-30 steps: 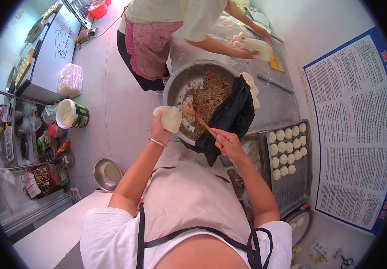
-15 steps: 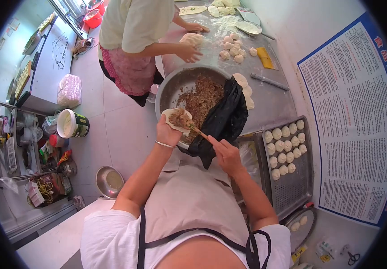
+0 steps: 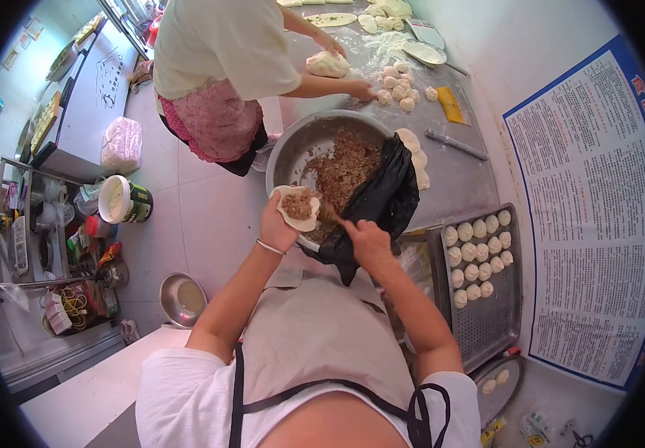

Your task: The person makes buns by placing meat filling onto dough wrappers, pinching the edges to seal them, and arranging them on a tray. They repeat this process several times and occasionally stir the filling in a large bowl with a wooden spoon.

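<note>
A round dough wrapper with brown meat filling on it rests in my left hand, above the near left rim of a big metal bowl. My right hand is closed around the handle of a wooden spatula, whose tip is down at the filling in the bowl, just right of the wrapper. More meat filling lies in the bowl. A black plastic bag drapes over the bowl's right side and rim, close to my right hand.
Across the metal table, a co-worker handles dough near several dough balls. A rolling pin and flat wrappers lie right of the bowl. A tray of buns stands at right; a metal basin is at lower left.
The spatula has moved off the wrapper to the filling in the bowl. The wrapper lies more open to view. The co-worker's hands have shifted, one now beside the dough balls.
</note>
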The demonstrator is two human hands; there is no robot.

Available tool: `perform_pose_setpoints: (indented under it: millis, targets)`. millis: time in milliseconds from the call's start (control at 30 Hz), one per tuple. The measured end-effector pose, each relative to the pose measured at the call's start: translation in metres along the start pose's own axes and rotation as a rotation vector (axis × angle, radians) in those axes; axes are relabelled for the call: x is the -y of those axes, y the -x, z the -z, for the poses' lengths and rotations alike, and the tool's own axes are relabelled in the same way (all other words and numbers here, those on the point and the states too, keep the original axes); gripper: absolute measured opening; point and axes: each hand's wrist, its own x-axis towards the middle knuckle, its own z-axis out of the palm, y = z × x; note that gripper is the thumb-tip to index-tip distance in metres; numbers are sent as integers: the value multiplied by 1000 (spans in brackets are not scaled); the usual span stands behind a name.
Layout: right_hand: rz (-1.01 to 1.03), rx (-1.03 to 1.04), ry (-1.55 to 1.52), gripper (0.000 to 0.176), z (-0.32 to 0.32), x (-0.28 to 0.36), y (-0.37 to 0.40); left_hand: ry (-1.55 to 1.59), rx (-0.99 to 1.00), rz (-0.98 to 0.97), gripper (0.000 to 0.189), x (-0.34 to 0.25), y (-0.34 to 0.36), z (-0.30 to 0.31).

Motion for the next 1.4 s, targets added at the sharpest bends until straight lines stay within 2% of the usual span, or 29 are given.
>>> perform_pose_setpoints:
  millis: [67,167,367,467,567,667,767,800,900,1000,1100,1200,1300,1400]
  targets:
    - [50,119,52,27,-2,5,-5,13,72,45,43,-2,6,-11]
    - [-369,114,-876,33,-11,6,-20,52,143,112,42,1,14,-20]
    - [-663,-118,-2039,47,1,28,-48,7,70,92,43,21,2,-13]
    - [-72,-73,-972,44,45,43,-51,14,72,109,43,24,0,-13]
    - [215,-189,-289,42,65,59,-31,9,119,154,41,18,4,-19]
    - [183,-334,-306,36,76,39,-20,-12,95,132,33,19,2,-19]
    - [-389,-255,-1075,31,44,22,-22,-32,104,175,28,19,11,-22]
    - [-395,-285,-1295,28,24,16,-23,-33,111,199,28,19,12,-25]
    - [-429,-172,-1606,25,15,16,-24,-67,139,252,30,21,16,-32]
    - [-378,-293,-1579,22,6,16,-25,-137,155,261,29,27,17,-32]
    - [-225,-361,-1285,14,20,20,-27,-251,147,248,29,28,20,-31]
    - [-453,-262,-1451,9,28,21,-26,-359,116,215,30,30,23,-37]
    - [-582,-57,-1654,15,33,16,-32,-487,148,202,31,32,24,-37]
    - [-304,-143,-1199,21,20,9,-28,-507,130,247,30,30,28,-43]
